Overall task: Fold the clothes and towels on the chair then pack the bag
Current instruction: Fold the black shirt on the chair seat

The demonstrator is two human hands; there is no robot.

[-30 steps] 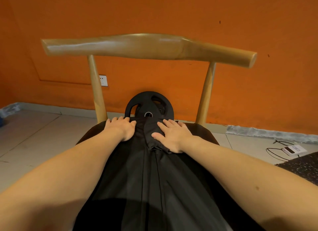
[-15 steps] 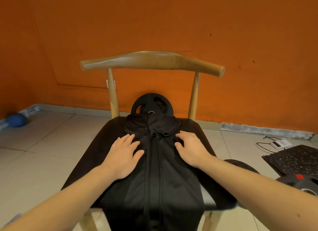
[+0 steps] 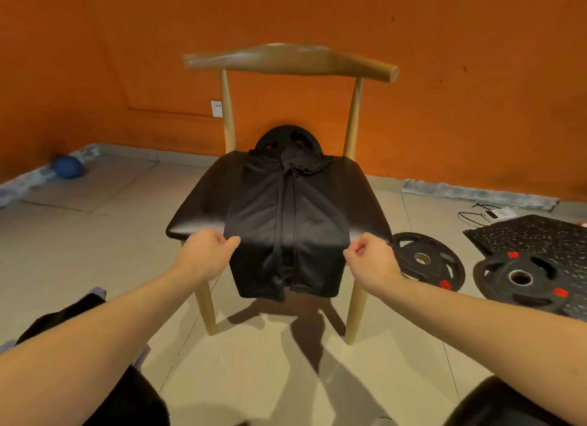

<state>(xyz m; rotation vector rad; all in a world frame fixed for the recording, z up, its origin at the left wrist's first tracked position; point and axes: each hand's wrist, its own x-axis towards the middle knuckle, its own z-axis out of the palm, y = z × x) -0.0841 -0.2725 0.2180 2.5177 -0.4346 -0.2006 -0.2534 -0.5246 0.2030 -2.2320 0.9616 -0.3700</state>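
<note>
A black zip jacket (image 3: 286, 222) lies flat on the dark seat of a wooden chair (image 3: 203, 203), collar toward the backrest and hem hanging over the front edge. My left hand (image 3: 206, 254) is at the jacket's left edge by the seat front, fingers curled and thumb pinching the fabric. On the opposite side my right hand (image 3: 371, 257) is curled at the jacket's right edge, pinching it. No bag or towel is clearly visible.
A black weight plate (image 3: 287, 136) leans against the orange wall behind the chair. Two more plates (image 3: 425, 260) (image 3: 521, 279) and a speckled black mat (image 3: 533, 235) lie on the floor to the right. A blue ball (image 3: 67, 167) sits far left. Dark cloth (image 3: 63, 317) is at lower left.
Both hands slid from the collar down along the jacket to the seat's front edge, went from flat to curled at its side edges, and the view drew back from the chair.
</note>
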